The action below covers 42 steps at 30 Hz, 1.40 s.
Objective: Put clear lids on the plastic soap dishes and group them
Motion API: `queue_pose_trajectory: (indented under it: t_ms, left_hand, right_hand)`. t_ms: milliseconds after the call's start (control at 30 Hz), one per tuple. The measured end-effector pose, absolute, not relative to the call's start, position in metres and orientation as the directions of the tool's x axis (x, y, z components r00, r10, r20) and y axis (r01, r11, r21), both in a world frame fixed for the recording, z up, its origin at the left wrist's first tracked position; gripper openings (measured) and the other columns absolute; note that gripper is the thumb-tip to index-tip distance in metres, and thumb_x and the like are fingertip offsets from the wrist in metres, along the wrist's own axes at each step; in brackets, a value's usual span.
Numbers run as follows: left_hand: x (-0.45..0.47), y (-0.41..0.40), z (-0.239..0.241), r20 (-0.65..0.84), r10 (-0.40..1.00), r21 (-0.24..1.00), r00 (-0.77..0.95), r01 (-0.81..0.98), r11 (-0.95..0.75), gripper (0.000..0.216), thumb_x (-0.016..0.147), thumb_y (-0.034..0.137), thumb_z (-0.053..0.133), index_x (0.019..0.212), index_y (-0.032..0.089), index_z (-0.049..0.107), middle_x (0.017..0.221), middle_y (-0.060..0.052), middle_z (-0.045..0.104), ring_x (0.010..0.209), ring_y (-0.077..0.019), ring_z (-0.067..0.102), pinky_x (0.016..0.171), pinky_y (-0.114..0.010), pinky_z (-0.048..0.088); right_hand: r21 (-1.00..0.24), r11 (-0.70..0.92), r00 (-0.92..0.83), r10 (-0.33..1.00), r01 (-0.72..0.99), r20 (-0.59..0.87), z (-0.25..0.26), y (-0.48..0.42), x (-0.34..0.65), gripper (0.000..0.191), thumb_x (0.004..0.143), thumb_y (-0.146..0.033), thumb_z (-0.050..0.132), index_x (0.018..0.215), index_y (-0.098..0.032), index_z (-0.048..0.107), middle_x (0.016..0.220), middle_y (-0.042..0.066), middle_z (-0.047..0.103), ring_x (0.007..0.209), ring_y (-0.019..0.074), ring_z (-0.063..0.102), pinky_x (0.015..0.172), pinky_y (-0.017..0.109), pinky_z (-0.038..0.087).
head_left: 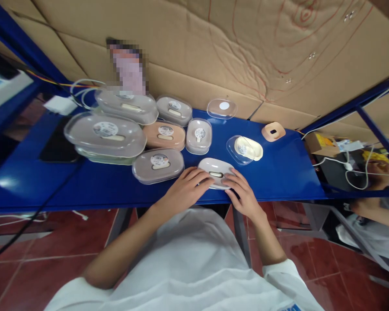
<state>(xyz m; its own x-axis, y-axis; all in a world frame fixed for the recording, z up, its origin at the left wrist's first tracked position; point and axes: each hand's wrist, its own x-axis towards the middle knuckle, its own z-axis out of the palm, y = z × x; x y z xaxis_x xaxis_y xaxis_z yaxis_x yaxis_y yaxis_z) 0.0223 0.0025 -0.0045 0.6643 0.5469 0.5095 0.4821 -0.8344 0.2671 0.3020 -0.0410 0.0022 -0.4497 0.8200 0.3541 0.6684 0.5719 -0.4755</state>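
A white oval plastic box (pixel 212 164) with a dark slot in its middle rests near the table's front edge. My left hand (pixel 188 186) grips its left side, fingers bent over the top. Opposite, my right hand (pixel 244 194) holds the right end, with the thumb on the near side. Left of it lies a grey oval box (pixel 158 167) under a clear lid with a round label. Beyond stand a small grey lidded box (pixel 199 137) and a peach one (pixel 165 136). To the right, a clear lid (pixel 235 151) leans on a cream oval piece (pixel 257 150).
Larger lidded boxes (pixel 105 134) are stacked at the left, beside a black flat object (pixel 60 142). A loose clear lid (pixel 222 109) and a peach slotted piece (pixel 273 131) lie near the cardboard wall (pixel 188 52). Another person's arm (pixel 376 211) shows at the right.
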Motion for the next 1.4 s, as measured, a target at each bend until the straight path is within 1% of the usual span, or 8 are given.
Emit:
queue_pose_trajectory:
  t_ms: [367, 567, 733, 867, 1000, 1133, 1300, 1400]
  left_hand:
    - [0.022, 0.003, -0.008, 0.476, 0.53, 0.192, 0.702, 0.504, -0.842, 0.023, 0.107, 0.011, 0.056, 0.125, 0.017, 0.068, 0.123, -0.01, 0.074, 0.118, -0.0261, 0.066, 0.102, -0.044, 0.051]
    - [0.023, 0.002, -0.009, 0.527, 0.581, 0.28, 0.62, 0.519, -0.808, 0.021, 0.105, 0.018, 0.059, 0.124, 0.018, 0.069, 0.14, -0.017, 0.064, 0.132, -0.0328, 0.062, 0.108, -0.05, 0.055]
    - [0.022, 0.002, -0.01, 0.531, 0.649, 0.392, 0.545, 0.521, -0.758, 0.036, 0.104, 0.016, 0.059, 0.14, 0.02, 0.061, 0.149, -0.019, 0.057, 0.145, -0.0335, 0.058, 0.12, -0.054, 0.053]
    - [0.022, 0.002, -0.011, 0.513, 0.7, 0.443, 0.497, 0.545, -0.712, 0.06, 0.106, 0.019, 0.06, 0.163, 0.021, 0.04, 0.165, -0.022, 0.046, 0.153, -0.0345, 0.051, 0.123, -0.053, 0.051]
    - [0.021, 0.002, -0.013, 0.491, 0.711, 0.487, 0.503, 0.519, -0.703, 0.073, 0.106, 0.018, 0.06, 0.171, 0.024, 0.028, 0.175, -0.022, 0.032, 0.161, -0.0353, 0.041, 0.126, -0.054, 0.048]
    - [0.021, 0.002, -0.015, 0.484, 0.706, 0.498, 0.516, 0.501, -0.708, 0.064, 0.108, 0.021, 0.058, 0.168, 0.025, 0.035, 0.171, -0.021, 0.042, 0.159, -0.0336, 0.044, 0.127, -0.055, 0.047]
    - [0.022, 0.003, -0.018, 0.501, 0.72, 0.503, 0.479, 0.516, -0.693, 0.048, 0.109, 0.026, 0.059, 0.156, 0.024, 0.048, 0.161, -0.019, 0.052, 0.149, -0.0315, 0.056, 0.12, -0.051, 0.055]
    - [0.022, 0.003, -0.02, 0.514, 0.724, 0.502, 0.459, 0.524, -0.688, 0.041, 0.109, 0.028, 0.059, 0.149, 0.023, 0.053, 0.155, -0.019, 0.055, 0.138, -0.0304, 0.065, 0.116, -0.05, 0.059]
  right_hand:
    - [-0.428, 0.559, -0.465, 0.829, 0.71, 0.311, 0.001, -0.034, 0.308, 0.043, 0.11, -0.03, 0.053, 0.153, -0.031, 0.059, 0.161, 0.008, 0.059, 0.16, 0.0315, 0.043, 0.131, 0.064, 0.039]
    - [-0.265, 0.224, -0.09, 0.895, 0.938, 0.437, -0.003, 0.007, 0.335, 0.055, 0.107, -0.047, 0.061, 0.158, -0.029, 0.055, 0.176, 0.014, 0.037, 0.166, 0.0403, 0.027, 0.129, 0.074, 0.03]
    - [-0.433, 0.198, 0.007, 0.904, 0.88, 0.428, -0.001, 0.025, 0.345, 0.05, 0.107, -0.052, 0.06, 0.149, -0.025, 0.064, 0.163, 0.016, 0.055, 0.154, 0.0357, 0.05, 0.128, 0.06, 0.041]
    - [-0.609, 0.361, -0.103, 0.904, 0.707, 0.416, 0.005, -0.003, 0.339, 0.045, 0.112, -0.041, 0.051, 0.155, -0.03, 0.059, 0.162, 0.01, 0.058, 0.154, 0.0295, 0.051, 0.131, 0.053, 0.041]
    - [-0.594, 0.444, -0.318, 0.896, 0.671, 0.31, 0.003, -0.032, 0.321, 0.049, 0.113, -0.037, 0.048, 0.161, -0.037, 0.052, 0.173, 0.004, 0.045, 0.162, 0.0315, 0.04, 0.131, 0.06, 0.04]
    - [-0.531, 0.512, -0.415, 0.859, 0.676, 0.299, 0.0, -0.038, 0.308, 0.052, 0.112, -0.032, 0.049, 0.164, -0.039, 0.049, 0.177, 0.002, 0.037, 0.168, 0.0338, 0.026, 0.133, 0.066, 0.034]
    - [-0.442, 0.575, -0.466, 0.818, 0.688, 0.338, 0.001, -0.03, 0.306, 0.07, 0.106, -0.034, 0.066, 0.169, -0.044, 0.038, 0.177, 0.004, 0.036, 0.167, 0.038, 0.025, 0.13, 0.07, 0.037]
    - [-0.404, 0.599, -0.493, 0.8, 0.691, 0.342, 0.0, -0.026, 0.305, 0.072, 0.107, -0.03, 0.065, 0.17, -0.044, 0.034, 0.177, 0.004, 0.036, 0.168, 0.0371, 0.024, 0.13, 0.069, 0.038]
